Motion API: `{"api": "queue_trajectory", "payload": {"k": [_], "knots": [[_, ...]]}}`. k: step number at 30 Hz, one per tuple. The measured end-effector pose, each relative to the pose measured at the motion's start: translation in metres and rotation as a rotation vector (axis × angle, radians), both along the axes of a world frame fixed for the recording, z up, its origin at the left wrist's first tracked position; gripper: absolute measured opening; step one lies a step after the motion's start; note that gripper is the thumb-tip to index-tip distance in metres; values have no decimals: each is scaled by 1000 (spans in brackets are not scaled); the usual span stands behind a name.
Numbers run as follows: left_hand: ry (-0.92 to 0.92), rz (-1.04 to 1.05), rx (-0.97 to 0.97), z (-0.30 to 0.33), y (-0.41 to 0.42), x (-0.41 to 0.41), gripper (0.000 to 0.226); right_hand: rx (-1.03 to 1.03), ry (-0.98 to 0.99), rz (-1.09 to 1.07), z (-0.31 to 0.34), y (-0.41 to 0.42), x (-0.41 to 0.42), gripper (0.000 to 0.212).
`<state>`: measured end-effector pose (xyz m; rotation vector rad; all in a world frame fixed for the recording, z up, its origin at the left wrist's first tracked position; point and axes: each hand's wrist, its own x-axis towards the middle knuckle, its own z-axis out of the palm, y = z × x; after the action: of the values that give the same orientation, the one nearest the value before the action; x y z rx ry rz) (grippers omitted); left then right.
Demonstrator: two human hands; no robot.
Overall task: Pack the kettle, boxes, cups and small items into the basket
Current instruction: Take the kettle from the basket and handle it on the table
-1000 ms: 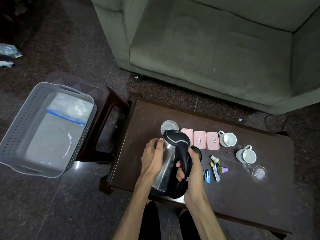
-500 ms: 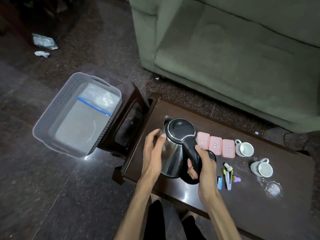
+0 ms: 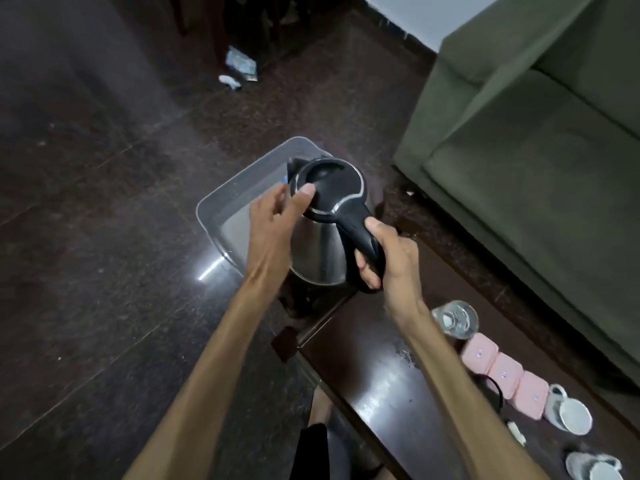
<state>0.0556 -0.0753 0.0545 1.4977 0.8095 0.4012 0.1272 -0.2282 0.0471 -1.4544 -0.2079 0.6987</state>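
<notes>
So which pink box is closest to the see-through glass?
The pink box at the far end of the row. It sits right beside the clear glass, while the other two boxes line up toward the white cup.

- dark brown wooden low table (image 3: 374, 379), glossy top; on it a clear glass tumbler (image 3: 455, 318) near the far edge; beside that, three pink lidded plastic boxes (image 3: 502, 379) in a touching row; then two white ceramic cups (image 3: 568, 414)
- dark speckled polished stone floor (image 3: 104, 237); a grey perforated plastic basket (image 3: 221, 206) sits left of the table
</notes>
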Motion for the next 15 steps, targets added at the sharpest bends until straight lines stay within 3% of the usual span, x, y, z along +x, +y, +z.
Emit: {"api": "queue_trajectory", "payload": {"k": [3,8,12,15], "knots": [[-52,57,-10,1,43,-8,44,28,-4,72,-8,51,1,56],[-98,92,-17,-18,99,-26,41,54,6,148,-43,115,-6,53],[-91,110,-41,-51,124,-36,23,5,80,143,-74,145,-11,48],[-95,104,-51,-74,134,-37,20,6,95,129,-96,155,-16,56]]}}
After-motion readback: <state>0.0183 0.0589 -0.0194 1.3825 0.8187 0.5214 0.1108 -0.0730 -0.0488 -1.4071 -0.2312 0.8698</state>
